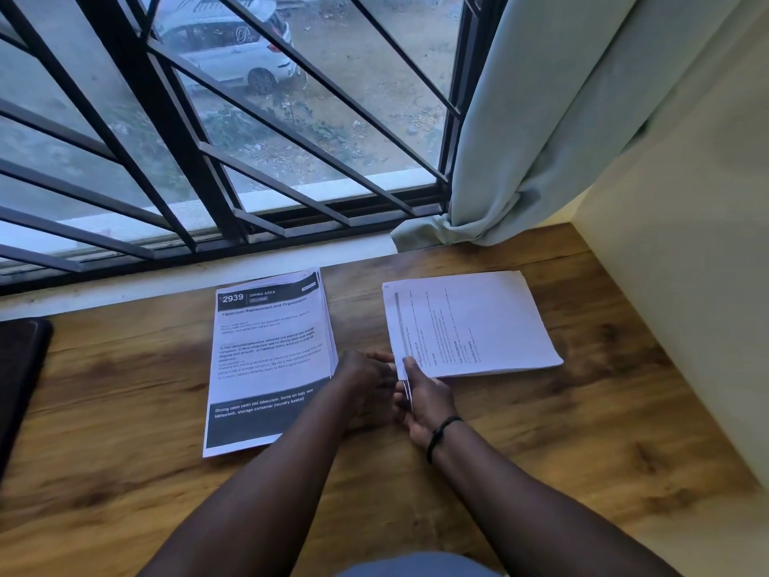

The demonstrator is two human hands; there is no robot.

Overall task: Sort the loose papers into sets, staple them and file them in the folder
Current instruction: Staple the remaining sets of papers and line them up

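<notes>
Papers lie in two stacks on the wooden table (125,410) in the head view, the only view you have: the left stack (270,356) sits upright toward you with a bold "2939" heading, and the right stack (470,322) is turned sideways, well apart from the first, with bare wood between them. Your hands meet in that gap. Your right hand (424,399), with a dark band at the wrist, pinches what looks like a thin sheet held edge-on, close to the near left corner of the right stack; whether that sheet is loose or belongs to the stack cannot be told. Your left hand (368,383) lies just beside the right edge of the left stack, fingers loosely curled toward the other hand, and it seems to hold nothing, though the fingertips are partly hidden. Both forearms reach straight forward from the bottom of the frame and converge, wrists low over the wood. You appear to be mid-sort, so read the heading on the sheet before you commit it, then lay it square on the matching stack and steady that stack with your free hand so the edges stay aligned for stapling. No stapler shows; a dark object (21,376) at the left edge may be the folder, but that is unclear.
</notes>
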